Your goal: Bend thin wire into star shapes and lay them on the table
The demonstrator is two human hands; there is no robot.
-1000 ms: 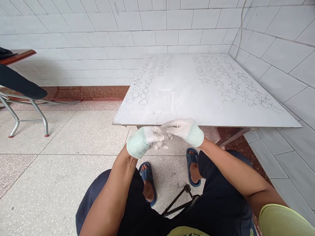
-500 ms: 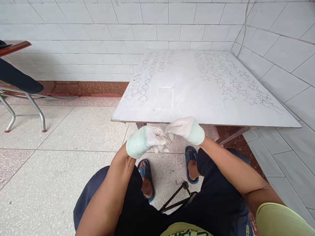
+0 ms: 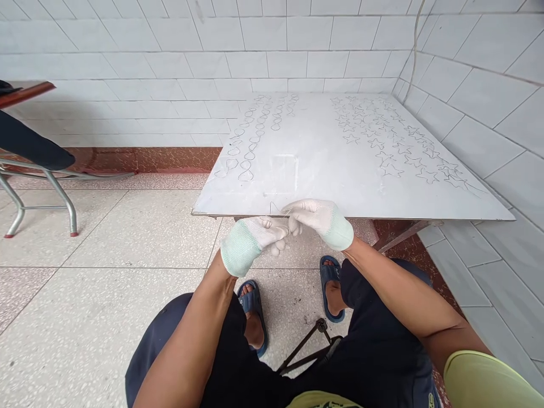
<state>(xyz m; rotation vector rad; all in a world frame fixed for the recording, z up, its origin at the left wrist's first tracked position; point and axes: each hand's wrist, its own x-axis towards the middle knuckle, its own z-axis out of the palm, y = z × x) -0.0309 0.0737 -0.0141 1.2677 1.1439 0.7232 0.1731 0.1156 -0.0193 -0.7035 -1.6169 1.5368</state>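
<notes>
Both my hands wear white gloves with mint-green cuffs and meet just in front of the table's near edge. My left hand [image 3: 266,232] is closed, thumb against fingers, on a thin bent wire [image 3: 272,207]. Beside it, the fingertips of my right hand [image 3: 310,215] pinch the same wire. A pointed bend of the wire rises above the fingers; the rest is hidden by the gloves. Wire stars [image 3: 391,165] lie in rows on the right of the white tabletop [image 3: 323,181]. Twisted wire loops [image 3: 246,170] are laid in columns on its left.
White tiled walls meet behind and to the right of the table. A metal-legged stool [image 3: 53,192] and part of a seated person's leg [image 3: 32,141] are at the left. Between my feet stands a dark folding metal frame [image 3: 310,345]. A cable [image 3: 414,51] hangs in the corner.
My fingertips have drawn slightly apart and my right hand has turned a little. The wire's bend now shows more to the left, sharply pointed. The view has tilted slightly upward.
</notes>
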